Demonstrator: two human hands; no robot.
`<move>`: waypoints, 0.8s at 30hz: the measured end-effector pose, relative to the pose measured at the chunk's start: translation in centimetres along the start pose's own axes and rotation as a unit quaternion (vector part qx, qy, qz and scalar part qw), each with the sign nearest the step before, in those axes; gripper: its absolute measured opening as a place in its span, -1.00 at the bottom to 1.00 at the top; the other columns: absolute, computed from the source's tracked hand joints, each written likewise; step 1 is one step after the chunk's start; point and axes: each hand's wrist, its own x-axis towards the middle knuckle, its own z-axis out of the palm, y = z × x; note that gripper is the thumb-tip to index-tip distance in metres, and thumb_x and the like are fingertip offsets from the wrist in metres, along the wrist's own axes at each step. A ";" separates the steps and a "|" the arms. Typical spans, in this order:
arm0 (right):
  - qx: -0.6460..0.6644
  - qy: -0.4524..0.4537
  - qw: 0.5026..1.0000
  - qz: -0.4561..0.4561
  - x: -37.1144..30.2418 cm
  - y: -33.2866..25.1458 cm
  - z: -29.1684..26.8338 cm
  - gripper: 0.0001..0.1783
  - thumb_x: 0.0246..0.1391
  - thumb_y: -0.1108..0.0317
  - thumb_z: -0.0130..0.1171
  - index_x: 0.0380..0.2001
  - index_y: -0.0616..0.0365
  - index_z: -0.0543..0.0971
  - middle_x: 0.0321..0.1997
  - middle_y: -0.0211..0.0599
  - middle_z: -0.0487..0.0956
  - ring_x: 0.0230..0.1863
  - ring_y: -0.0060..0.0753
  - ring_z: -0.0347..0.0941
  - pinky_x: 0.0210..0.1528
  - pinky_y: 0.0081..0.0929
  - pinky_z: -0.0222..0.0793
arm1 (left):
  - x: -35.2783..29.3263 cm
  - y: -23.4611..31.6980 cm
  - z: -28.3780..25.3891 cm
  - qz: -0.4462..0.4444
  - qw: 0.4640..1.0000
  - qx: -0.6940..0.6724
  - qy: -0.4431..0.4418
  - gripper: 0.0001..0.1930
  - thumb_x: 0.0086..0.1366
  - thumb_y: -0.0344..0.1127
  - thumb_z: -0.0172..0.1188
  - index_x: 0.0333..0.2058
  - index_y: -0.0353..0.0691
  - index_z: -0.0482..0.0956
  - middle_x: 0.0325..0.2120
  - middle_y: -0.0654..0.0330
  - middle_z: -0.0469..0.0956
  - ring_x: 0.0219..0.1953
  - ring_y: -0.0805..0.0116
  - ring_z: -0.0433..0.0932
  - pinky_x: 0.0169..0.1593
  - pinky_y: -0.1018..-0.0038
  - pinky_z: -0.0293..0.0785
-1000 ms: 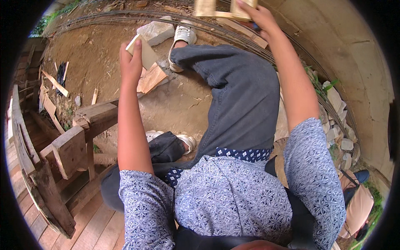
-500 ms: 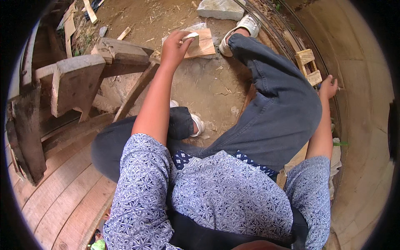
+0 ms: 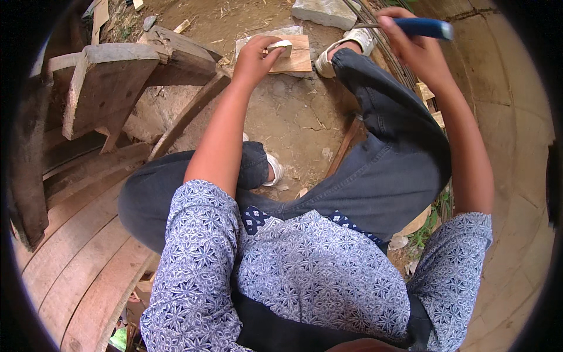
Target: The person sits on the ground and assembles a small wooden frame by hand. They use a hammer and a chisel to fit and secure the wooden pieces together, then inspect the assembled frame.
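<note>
My left hand (image 3: 256,57) is closed on a small pale block (image 3: 282,49), which rests on a flat wooden board (image 3: 300,54). Under the board lies a pale, flat stone-like slab (image 3: 288,30). My right hand (image 3: 417,53) is raised at the upper right, gripping a blue-handled tool (image 3: 419,27) with a thin metal shaft. The shaft points left, toward my shoe; its tip is too small to tell whether it is a screwdriver or a chisel.
Heavy timber pieces (image 3: 111,76) stand at the left, beside a curved planked surface (image 3: 99,264). A grey stone (image 3: 325,13) lies beyond my shoe (image 3: 363,40). Thin rods run by a small wooden frame (image 3: 431,101) at the right, along a large tan surface (image 3: 516,158).
My right hand has come up and inward from beside the right-hand surface, now with the blue-handled tool in it. My left hand has brought the pale block down onto the board.
</note>
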 end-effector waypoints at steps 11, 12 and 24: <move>-0.063 -0.048 0.983 -0.168 3.7 -5.7 6.4 -0.79 0.22 0.28 0.23 -0.33 0.22 0.56 -0.44 -0.21 0.55 -0.38 -0.38 0.45 -0.27 -0.33 0.38 | 0.1 -0.3 0.3 0.030 1.000 0.003 0.001 -0.72 0.29 -0.30 0.30 -0.02 -0.14 0.65 -0.14 0.20 0.65 -0.18 0.35 0.63 -0.12 0.44 0.55; -0.046 -0.043 0.982 -0.179 3.7 -5.7 6.6 -0.79 0.21 0.28 0.24 -0.35 0.23 0.55 -0.45 -0.22 0.54 -0.39 -0.37 0.44 -0.29 -0.31 0.37 | 0.0 -0.3 0.4 0.016 1.000 -0.011 -0.003 -0.71 0.30 -0.30 0.30 -0.02 -0.14 0.65 -0.14 0.20 0.66 -0.19 0.36 0.62 -0.12 0.45 0.54; -0.058 -0.077 0.983 -0.159 5.5 -6.0 7.6 -0.69 0.24 0.23 0.19 -0.45 0.26 0.49 -0.60 -0.22 0.43 -0.52 -0.35 0.34 -0.42 -0.28 0.28 | 0.5 -1.3 0.7 -0.021 0.997 -0.060 -0.031 -0.71 0.31 -0.26 0.30 -0.01 -0.14 0.65 -0.19 0.24 0.67 -0.25 0.46 0.56 -0.15 0.49 0.49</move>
